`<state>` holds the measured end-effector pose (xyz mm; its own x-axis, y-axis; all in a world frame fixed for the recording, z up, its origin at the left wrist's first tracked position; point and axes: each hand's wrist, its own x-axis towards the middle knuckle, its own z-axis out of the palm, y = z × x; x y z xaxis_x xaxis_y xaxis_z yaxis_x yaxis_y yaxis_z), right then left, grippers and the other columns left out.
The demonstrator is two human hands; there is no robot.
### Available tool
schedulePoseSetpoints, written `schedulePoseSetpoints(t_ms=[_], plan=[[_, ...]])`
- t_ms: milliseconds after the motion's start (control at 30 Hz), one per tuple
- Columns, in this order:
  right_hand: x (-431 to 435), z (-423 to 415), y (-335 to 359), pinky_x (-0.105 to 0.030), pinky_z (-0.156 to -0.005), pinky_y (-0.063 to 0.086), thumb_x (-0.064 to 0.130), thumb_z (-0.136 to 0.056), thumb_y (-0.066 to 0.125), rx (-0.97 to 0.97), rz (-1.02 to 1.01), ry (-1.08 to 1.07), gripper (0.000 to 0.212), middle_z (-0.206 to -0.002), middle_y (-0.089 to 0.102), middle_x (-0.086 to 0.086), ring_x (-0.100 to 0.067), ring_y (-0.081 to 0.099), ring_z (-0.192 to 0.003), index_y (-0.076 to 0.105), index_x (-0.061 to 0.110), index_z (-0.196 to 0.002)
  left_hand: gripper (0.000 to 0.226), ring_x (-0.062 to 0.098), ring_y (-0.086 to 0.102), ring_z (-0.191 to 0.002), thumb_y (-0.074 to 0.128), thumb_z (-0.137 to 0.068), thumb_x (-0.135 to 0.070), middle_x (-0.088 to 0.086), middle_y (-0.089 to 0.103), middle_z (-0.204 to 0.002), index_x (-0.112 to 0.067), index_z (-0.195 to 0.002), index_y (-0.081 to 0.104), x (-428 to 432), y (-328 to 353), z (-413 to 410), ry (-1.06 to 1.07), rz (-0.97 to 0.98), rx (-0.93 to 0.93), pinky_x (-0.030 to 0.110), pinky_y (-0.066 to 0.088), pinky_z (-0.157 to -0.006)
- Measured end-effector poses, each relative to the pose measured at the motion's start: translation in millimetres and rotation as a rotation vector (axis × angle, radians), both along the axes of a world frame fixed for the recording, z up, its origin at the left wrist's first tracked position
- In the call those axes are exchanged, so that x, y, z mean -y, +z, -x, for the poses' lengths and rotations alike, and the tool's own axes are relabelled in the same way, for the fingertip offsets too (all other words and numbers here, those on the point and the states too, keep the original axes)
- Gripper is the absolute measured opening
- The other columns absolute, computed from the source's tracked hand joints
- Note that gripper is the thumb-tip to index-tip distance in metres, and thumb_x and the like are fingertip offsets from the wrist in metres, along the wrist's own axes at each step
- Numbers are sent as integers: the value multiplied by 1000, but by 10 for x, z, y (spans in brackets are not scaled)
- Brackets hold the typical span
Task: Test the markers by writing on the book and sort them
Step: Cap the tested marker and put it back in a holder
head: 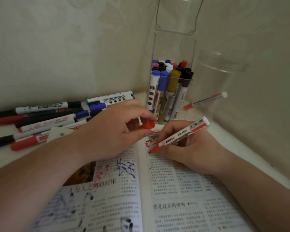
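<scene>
An open book (pixel 182 190) lies in front of me with red and blue scribbles on its pages. My right hand (pixel 189 153) grips a white red-ink marker (pixel 182 133), its red tip touching the top of the right page by fresh red marks. My left hand (pixel 114 129) rests at the top of the left page and pinches the marker's red cap (pixel 146 125). A pile of loose markers (pixel 43 118) lies on the surface at the left. A clear square holder (pixel 172 76) behind the book holds several upright markers.
A clear round jar (pixel 219 72) stands at the right by the wall, with one red marker (pixel 206 100) lying beside it. Walls close in behind and on the right. A small paper tag (pixel 57 133) lies among the loose markers.
</scene>
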<state>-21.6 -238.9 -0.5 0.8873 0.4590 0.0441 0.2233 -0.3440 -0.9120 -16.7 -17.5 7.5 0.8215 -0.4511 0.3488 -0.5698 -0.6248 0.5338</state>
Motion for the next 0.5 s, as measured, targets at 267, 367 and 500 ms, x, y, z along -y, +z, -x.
schedulePoseSetpoints(t_ms=[267,367,500], plan=[[-26,-19,-7,-9,-45,38,0,-84,77,49,-4,-24,22,-59,67,3,-1,55,-44,70,17,-71,15,-1,62,-87,71,-87,-41,-32,56,-104,-42,-101,66,-7,6,30,-10,-64,-73,14,49,-75],[-29,-8,-31,-17,-50,44,18,-78,83,80,9,-21,11,-65,70,-1,-5,58,-53,73,17,-74,14,-5,59,-89,72,-87,-42,-34,55,-104,-42,-100,66,-14,2,10,-26,-139,-124,11,46,-76],[-25,-9,-32,-31,-61,53,35,-70,83,84,36,-31,20,-75,74,-5,-17,67,-67,72,21,-78,11,-7,58,-84,70,-89,-42,-41,55,-98,-43,-96,61,-44,20,8,-34,-188,-224,7,44,-71]])
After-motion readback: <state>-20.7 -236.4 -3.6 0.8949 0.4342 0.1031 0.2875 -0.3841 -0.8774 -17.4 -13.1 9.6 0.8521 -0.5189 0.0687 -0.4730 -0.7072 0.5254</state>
